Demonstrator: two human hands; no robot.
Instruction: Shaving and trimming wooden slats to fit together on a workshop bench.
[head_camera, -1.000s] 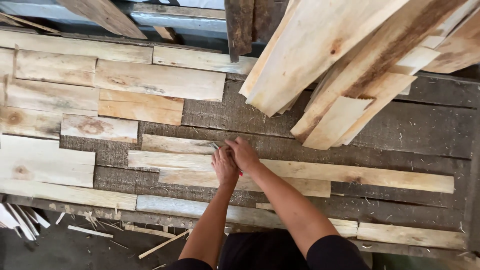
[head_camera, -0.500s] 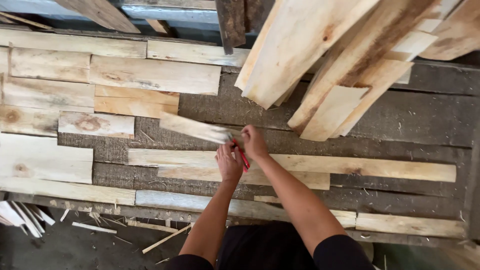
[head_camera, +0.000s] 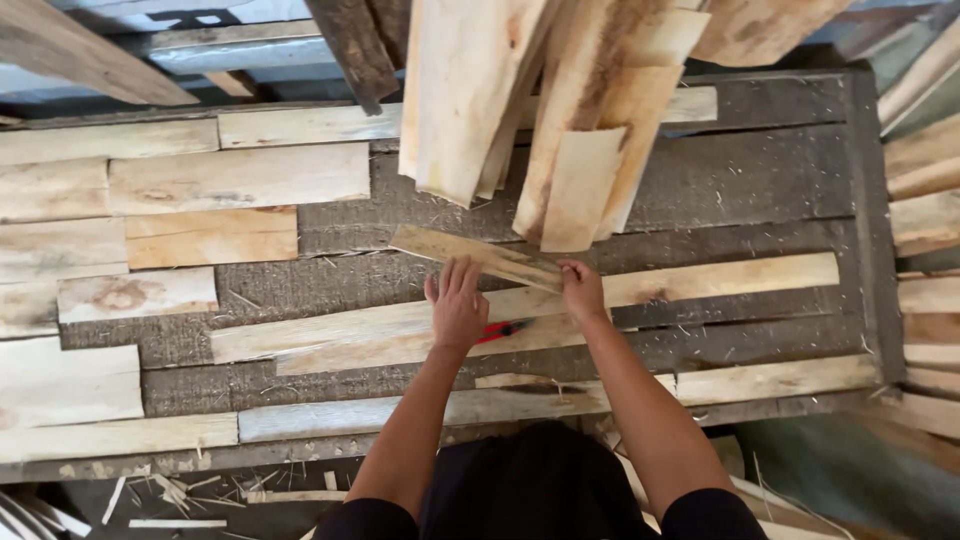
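A short, thin wood slat lies tilted over a long pale plank on the dark grey work surface. My right hand grips the slat's right end. My left hand rests flat with fingers spread, its fingertips touching the slat's lower edge. A small red tool lies on the plank between my two wrists, partly hidden by my left hand.
Pale boards are laid side by side on the left. Leaning planks hang over the surface from the top. More plank ends stack at the right edge. Wood splinters litter the floor below left.
My hands have lifted a short slat off the plank and shifted it right. The red tool now lies exposed between my wrists. The camera view has also shifted.
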